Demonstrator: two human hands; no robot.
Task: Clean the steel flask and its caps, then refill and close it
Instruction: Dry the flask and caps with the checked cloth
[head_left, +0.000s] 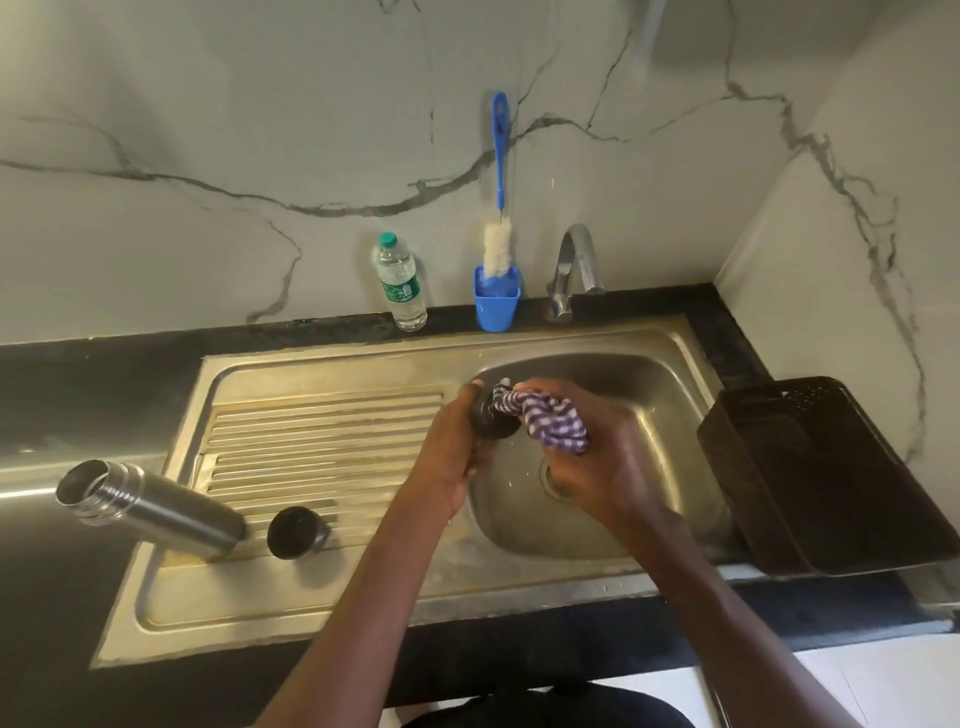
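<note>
One flask (150, 506) upright on drainboard, open mouth upward.

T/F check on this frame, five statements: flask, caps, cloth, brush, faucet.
1. The open steel flask stands on the ribbed drainboard with no cap on. True.
2. The left hand holds a black cap over the sink basin. True.
3. The right hand scrubs with the blue-handled bottle brush. False: it grips a purple-and-white checked cloth; the brush sits in the blue cup.
4. Water runs from the chrome faucet. False: no stream is visible.
5. A second dark cap lies beside the flask. True.
</note>
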